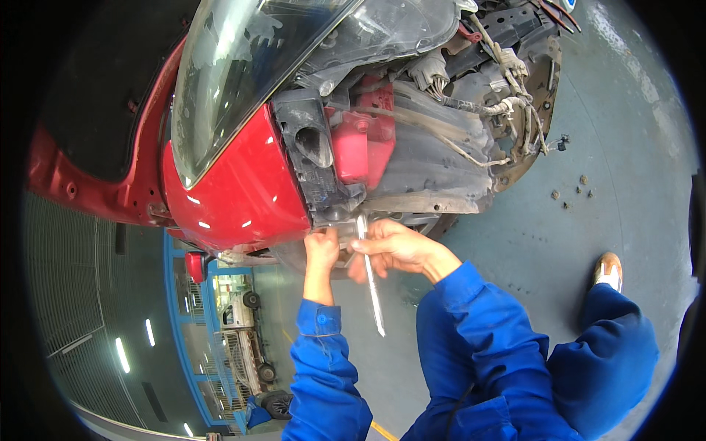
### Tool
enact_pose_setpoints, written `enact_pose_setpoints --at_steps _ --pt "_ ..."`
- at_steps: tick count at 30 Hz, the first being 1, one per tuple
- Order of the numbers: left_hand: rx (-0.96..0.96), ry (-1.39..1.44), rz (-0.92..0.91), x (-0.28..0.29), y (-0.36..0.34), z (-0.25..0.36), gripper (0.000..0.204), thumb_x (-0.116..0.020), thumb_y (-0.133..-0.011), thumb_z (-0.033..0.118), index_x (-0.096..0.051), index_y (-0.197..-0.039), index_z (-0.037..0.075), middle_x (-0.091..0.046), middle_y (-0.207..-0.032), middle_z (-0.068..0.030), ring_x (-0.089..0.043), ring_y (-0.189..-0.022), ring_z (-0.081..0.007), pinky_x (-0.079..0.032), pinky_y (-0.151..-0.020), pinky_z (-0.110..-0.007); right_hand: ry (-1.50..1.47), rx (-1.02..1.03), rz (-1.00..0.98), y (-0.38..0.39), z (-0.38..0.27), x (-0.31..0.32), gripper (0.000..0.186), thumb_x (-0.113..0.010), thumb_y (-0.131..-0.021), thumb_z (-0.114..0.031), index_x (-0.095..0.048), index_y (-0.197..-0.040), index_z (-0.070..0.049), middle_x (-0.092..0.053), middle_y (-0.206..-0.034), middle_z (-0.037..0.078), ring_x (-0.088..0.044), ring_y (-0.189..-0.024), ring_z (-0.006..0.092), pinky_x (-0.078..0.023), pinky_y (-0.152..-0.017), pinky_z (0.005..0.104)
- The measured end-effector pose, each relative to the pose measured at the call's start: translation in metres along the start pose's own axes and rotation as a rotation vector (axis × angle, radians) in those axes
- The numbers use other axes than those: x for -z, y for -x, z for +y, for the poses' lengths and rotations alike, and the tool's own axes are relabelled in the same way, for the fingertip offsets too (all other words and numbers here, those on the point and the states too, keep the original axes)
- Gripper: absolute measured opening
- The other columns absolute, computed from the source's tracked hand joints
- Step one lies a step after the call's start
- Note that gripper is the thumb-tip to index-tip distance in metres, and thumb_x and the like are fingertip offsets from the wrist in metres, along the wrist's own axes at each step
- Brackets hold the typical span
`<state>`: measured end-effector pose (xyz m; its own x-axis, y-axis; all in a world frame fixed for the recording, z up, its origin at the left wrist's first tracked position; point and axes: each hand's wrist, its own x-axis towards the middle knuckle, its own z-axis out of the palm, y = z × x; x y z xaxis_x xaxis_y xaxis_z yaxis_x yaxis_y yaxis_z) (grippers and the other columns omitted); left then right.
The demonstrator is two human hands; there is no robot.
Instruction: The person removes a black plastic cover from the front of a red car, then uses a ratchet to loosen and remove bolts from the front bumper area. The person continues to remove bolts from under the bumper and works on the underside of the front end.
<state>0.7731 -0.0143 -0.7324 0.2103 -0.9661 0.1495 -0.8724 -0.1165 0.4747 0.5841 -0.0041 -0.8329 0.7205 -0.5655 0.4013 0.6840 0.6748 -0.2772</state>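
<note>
Head view: right hand (pixel 401 248) grips silver rod-like tool (pixel 374 298); left hand (pixel 321 253), can't tell; slipping fingers could scratch red fender (pixel 243 187), ten o'clock.

Head-worn fisheye view, close above, straight down on both hands (pixel 401 248).

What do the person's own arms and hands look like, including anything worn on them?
The left sleeve and right sleeve are long, bright blue and creased. The left cuff has a round blue button. The left hand and right hand wear no gloves; blur hides finer detail.
</note>
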Motion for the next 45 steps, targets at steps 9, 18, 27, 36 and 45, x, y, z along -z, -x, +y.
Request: enact_pose_setpoints --at_steps 9,18,27,36,45 --pt "-0.024 0.23 -0.061 -0.001 0.001 0.007 0.022 -0.065 -0.089 0.012 -0.068 -0.104 -0.003 -0.07 -0.095 -0.0102 -0.066 -0.084 -0.0177 -0.052 -0.077 -0.031 0.144 0.186 0.022 -0.006 0.008 0.004 0.027 -0.058 -0.097 -0.022 -0.058 -0.108 0.002 -0.071 -0.086 0.014 -0.069 -0.075 0.0179 -0.052 -0.06 0.0244" --pt "-0.041 0.198 -0.042 -0.002 0.006 0.011 0.016 -0.059 -0.092 0.007 -0.067 -0.101 -0.003 -0.07 -0.096 -0.0089 -0.065 -0.089 -0.0174 -0.052 -0.079 -0.031 0.471 0.422 0.105 -0.008 -0.004 -0.003 0.019 -0.058 -0.096 -0.018 -0.058 -0.1 0.0 -0.07 -0.085 0.012 -0.069 -0.076 0.0189 -0.053 -0.063 0.028" --pt "0.04 0.125 -0.061 0.001 -0.007 -0.011 0.027 -0.058 -0.086 0.002 -0.06 -0.111 -0.005 -0.066 -0.105 -0.0131 -0.062 -0.096 -0.0189 -0.049 -0.082 -0.032 0.484 0.354 0.143 -0.013 0.007 -0.002 0.02 -0.056 -0.098 -0.018 -0.056 -0.103 0.002 -0.07 -0.084 0.015 -0.068 -0.077 0.0186 -0.053 -0.07 0.0317" --pt "0.196 0.067 -0.045 -0.003 0.009 0.035 0.023 -0.057 -0.085 -0.001 -0.061 -0.108 -0.004 -0.067 -0.102 -0.0109 -0.062 -0.096 -0.02 -0.048 -0.082 -0.033 -0.396 0.188 0.352 -0.013 0.013 -0.036 0.027 -0.052 -0.098 -0.029 -0.054 -0.107 -0.003 -0.058 -0.076 0.004 -0.049 -0.059 0.0112 -0.042 -0.053 0.025" --pt "-0.057 0.208 -0.045 -0.008 0.01 0.03 0.02 -0.054 -0.087 -0.004 -0.061 -0.105 -0.003 -0.067 -0.095 -0.0078 -0.061 -0.086 -0.0144 -0.048 -0.071 -0.03 -0.339 0.203 0.496 -0.028 0.016 -0.058 0.031 -0.048 -0.099 -0.039 -0.051 -0.103 -0.008 -0.033 -0.054 -0.004 -0.028 -0.041 0.007 -0.021 -0.038 0.0236"
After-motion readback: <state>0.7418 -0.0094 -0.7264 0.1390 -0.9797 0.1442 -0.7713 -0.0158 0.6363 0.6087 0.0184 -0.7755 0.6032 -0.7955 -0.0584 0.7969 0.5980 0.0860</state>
